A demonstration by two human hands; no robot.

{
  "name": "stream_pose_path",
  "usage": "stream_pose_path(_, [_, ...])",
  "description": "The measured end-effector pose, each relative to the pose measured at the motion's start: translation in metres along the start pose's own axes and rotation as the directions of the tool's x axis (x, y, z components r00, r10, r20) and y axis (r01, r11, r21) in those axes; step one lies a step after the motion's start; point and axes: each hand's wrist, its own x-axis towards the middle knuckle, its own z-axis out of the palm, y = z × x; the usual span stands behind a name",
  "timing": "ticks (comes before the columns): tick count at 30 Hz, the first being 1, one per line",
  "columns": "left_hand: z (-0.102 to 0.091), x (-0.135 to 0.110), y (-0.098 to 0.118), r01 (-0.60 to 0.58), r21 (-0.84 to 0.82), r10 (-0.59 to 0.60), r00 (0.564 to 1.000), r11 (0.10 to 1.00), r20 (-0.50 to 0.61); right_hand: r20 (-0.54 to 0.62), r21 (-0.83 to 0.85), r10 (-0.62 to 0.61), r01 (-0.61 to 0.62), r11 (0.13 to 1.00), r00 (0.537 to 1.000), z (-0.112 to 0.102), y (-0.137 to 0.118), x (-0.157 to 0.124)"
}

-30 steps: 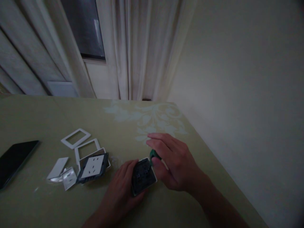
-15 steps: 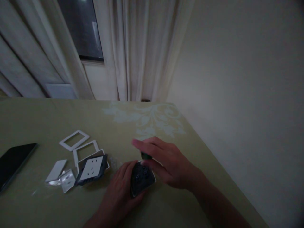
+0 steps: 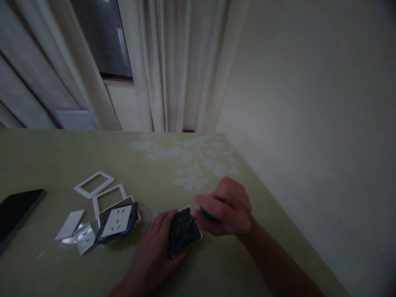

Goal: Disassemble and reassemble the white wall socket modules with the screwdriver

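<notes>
Left hand grips dark socket module, back tilted up toward camera; right hand fisted round green tool handle, axis hidden.

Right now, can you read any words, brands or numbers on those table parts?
None can be read: the dark socket module in the left hand is too dim and blurred.
The white socket face shows holes, no print.
The black phone screen is blank.
The green tool in the right hand is mostly hidden.
</notes>
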Motion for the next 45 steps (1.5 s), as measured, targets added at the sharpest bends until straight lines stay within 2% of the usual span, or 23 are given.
stream_pose_path(1, [0.000, 0.000, 0.001, 0.002, 0.002, -0.002, 1.000, 1.000, -0.002, -0.028, -0.092, -0.036, 0.034, 0.995, 0.999, 0.001, -0.001, -0.001])
stream_pose_path(2, [0.000, 0.000, 0.001, 0.003, 0.002, -0.003, 1.000, 1.000, -0.002, -0.004, -0.119, -0.026, 0.025, 0.993, 1.000, 0.002, -0.002, -0.001])
stream_pose_path(3, [0.000, 0.000, 0.001, 0.006, 0.000, -0.006, 1.000, 1.000, -0.004, 0.052, -0.082, 0.025, -0.021, 0.996, 0.998, 0.002, -0.003, 0.001])
stream_pose_path(5, [0.000, 0.000, 0.000, 0.005, -0.006, -0.006, 1.000, 1.000, -0.017, 0.184, 0.101, 0.145, -0.165, 0.981, 0.972, 0.002, -0.005, 0.007])
stream_pose_path(7, [0.002, 0.000, -0.001, 0.001, -0.010, -0.001, 0.999, 1.000, -0.032, 0.270, 0.250, 0.189, -0.258, 0.933, 0.944, 0.001, -0.007, 0.011])
stream_pose_path(9, [0.003, -0.001, -0.003, -0.002, -0.006, 0.002, 0.999, 1.000, -0.037, 0.212, 0.161, 0.169, -0.206, 0.965, 0.962, -0.001, -0.008, 0.011])
stream_pose_path(11, [0.003, -0.001, -0.004, 0.002, -0.008, -0.002, 1.000, 1.000, -0.018, 0.091, -0.088, 0.056, -0.048, 0.995, 0.994, -0.003, -0.009, 0.008])
stream_pose_path(13, [0.003, -0.001, -0.004, 0.006, -0.018, -0.006, 1.000, 1.000, -0.002, 0.045, -0.237, -0.046, 0.056, 0.970, 0.998, -0.005, -0.011, 0.006])
stream_pose_path(15, [0.002, 0.000, -0.004, 0.002, -0.022, -0.003, 1.000, 1.000, -0.013, 0.107, -0.163, 0.007, 0.010, 0.987, 0.994, -0.005, -0.011, 0.007])
stream_pose_path(17, [0.002, 0.001, -0.003, -0.010, -0.015, 0.010, 0.999, 1.000, -0.034, 0.200, 0.032, 0.127, -0.136, 0.990, 0.972, -0.004, -0.010, 0.010])
stream_pose_path(19, [0.002, 0.001, -0.002, -0.023, -0.004, 0.023, 0.999, 1.000, -0.048, 0.257, 0.166, 0.199, -0.246, 0.955, 0.946, -0.002, -0.007, 0.011])
stream_pose_path(21, [0.002, 0.001, -0.002, -0.024, 0.006, 0.024, 0.999, 1.000, -0.048, 0.170, 0.080, 0.197, -0.213, 0.974, 0.965, 0.000, -0.005, 0.008])
stream_pose_path(23, [0.003, 0.000, -0.003, -0.025, 0.014, 0.026, 0.999, 1.000, -0.048, 0.051, -0.118, 0.112, -0.105, 0.987, 0.992, 0.000, -0.006, 0.005])
stream_pose_path(25, [0.004, 0.000, -0.004, -0.030, 0.012, 0.030, 0.999, 0.999, -0.040, 0.056, -0.168, 0.090, -0.079, 0.983, 0.994, -0.002, -0.008, 0.005])
stream_pose_path(27, [0.004, -0.001, -0.004, -0.023, 0.010, 0.024, 0.999, 1.000, -0.028, 0.189, 0.024, 0.190, -0.198, 0.980, 0.963, -0.007, -0.009, 0.010])
stream_pose_path(29, [0.003, -0.001, -0.004, -0.008, 0.012, 0.008, 1.000, 1.000, -0.019, 0.370, 0.278, 0.253, -0.366, 0.888, 0.894, -0.013, -0.009, 0.017])
stream_pose_path(31, [0.002, 0.000, -0.003, -0.001, 0.011, 0.001, 1.000, 1.000, -0.010, 0.469, 0.418, 0.234, -0.448, 0.790, 0.852, -0.017, -0.007, 0.020])
stream_pose_path(33, [0.002, 0.000, -0.002, -0.005, 0.005, 0.005, 1.000, 1.000, 0.000, 0.413, 0.373, 0.260, -0.422, 0.826, 0.873, -0.017, -0.005, 0.019])
stream_pose_path(36, [0.003, 0.001, -0.002, -0.004, 0.004, 0.004, 1.000, 1.000, 0.000, 0.252, 0.140, 0.266, -0.307, 0.941, 0.931, -0.015, -0.003, 0.015])
stream_pose_path(38, [0.003, 0.000, -0.003, -0.002, 0.008, 0.002, 1.000, 1.000, -0.002, 0.294, 0.121, 0.241, -0.286, 0.951, 0.925, -0.014, -0.004, 0.015])
stream_pose_path(40, [0.002, -0.001, -0.004, -0.011, 0.015, 0.011, 1.000, 1.000, -0.009, 0.372, 0.217, 0.226, -0.321, 0.922, 0.901, -0.015, -0.005, 0.017])
stream_pose_path(42, [-0.001, -0.002, -0.003, -0.019, 0.013, 0.020, 0.999, 1.000, -0.033, 0.402, 0.283, 0.207, -0.336, 0.898, 0.892, -0.016, -0.005, 0.020])
stream_pose_path(45, [-0.008, 0.002, 0.007, -0.009, -0.045, 0.004, 0.993, 0.999, -0.115, 0.354, 0.133, 0.186, -0.246, 0.960, 0.917, -0.015, -0.004, 0.019])
